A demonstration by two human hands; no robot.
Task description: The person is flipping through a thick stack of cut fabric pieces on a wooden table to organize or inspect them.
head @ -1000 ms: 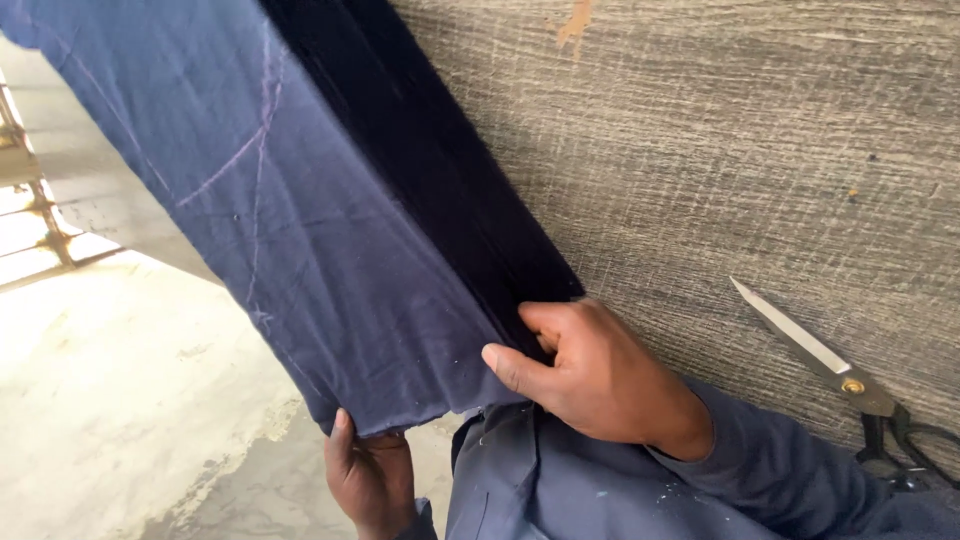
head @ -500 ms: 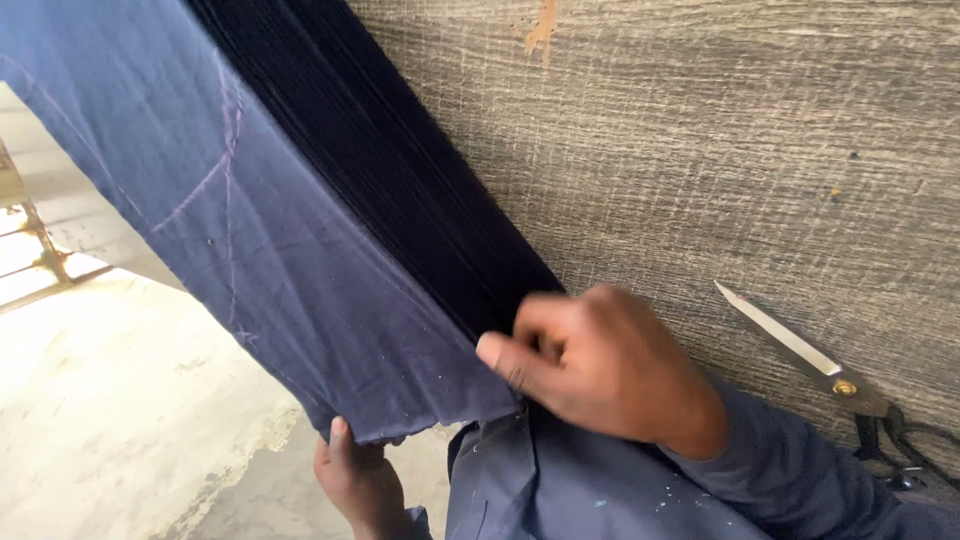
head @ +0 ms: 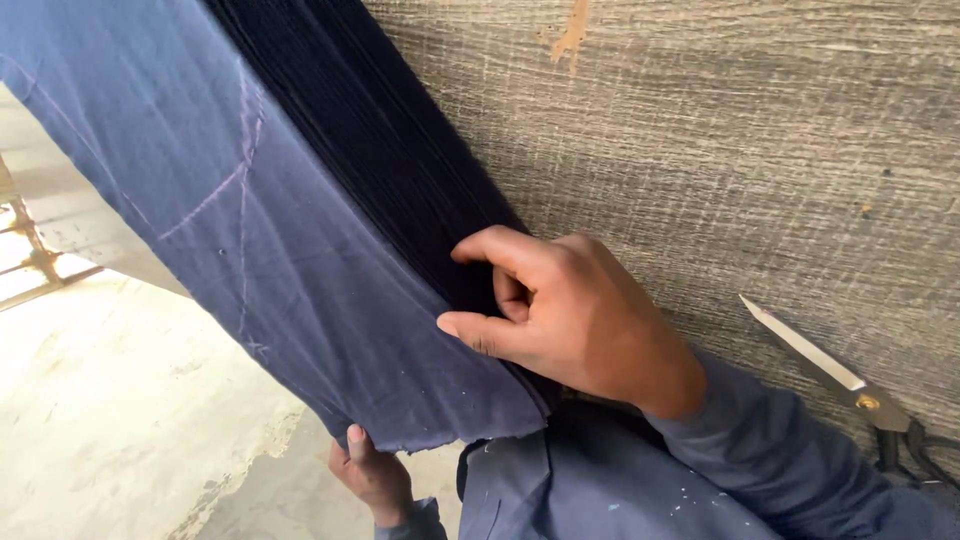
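1. The right hand (head: 570, 315) has slid further up the stack of dark cloth (head: 370, 150), its grip pinching the layered edge.
2. The left hand (head: 372, 475) still holds the hanging blue sheet (head: 200, 200) from beneath.
3. Scissors (head: 850, 385) lie on the desk (head: 720, 130).

Scissors (head: 850, 385) handles cut off

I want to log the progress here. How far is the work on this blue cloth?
Done: chalk lines are already drawn on the blue cloth, which lies stacked in many layers at the edge of the wooden table. In hand: the right hand pinches the layer edges, the left hand holds the cloth from below. Left: no cut is visible; the scissors lie untouched on the table.
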